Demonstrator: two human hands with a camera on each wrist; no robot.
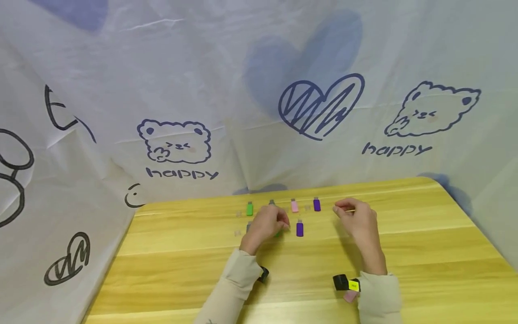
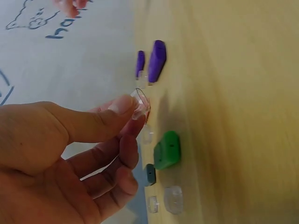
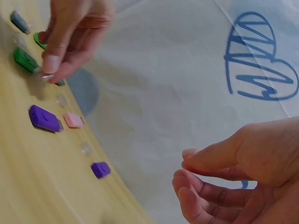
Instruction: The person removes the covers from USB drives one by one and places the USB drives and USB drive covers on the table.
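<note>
My left hand (image 1: 266, 225) pinches a small clear plastic cap (image 2: 141, 103) between thumb and fingertips, close over the table. Near it lie a green USB stick (image 2: 168, 150), a dark grey-blue USB stick (image 2: 149, 174) and a purple USB stick (image 1: 299, 229). My right hand (image 1: 359, 221) hovers to the right of the rows, fingers loosely bent and nothing seen between them. Closest to it is the other purple USB stick (image 1: 317, 205), in the back row. A pink USB stick (image 1: 294, 206) and another green USB stick (image 1: 249, 209) also lie there.
Several loose clear caps, one by the left end of the front row (image 1: 237, 233), lie among the sticks on the wooden table (image 1: 178, 265). Behind it hangs a white printed cloth (image 1: 243, 135). Something pink (image 1: 350, 296) shows beside the right wrist.
</note>
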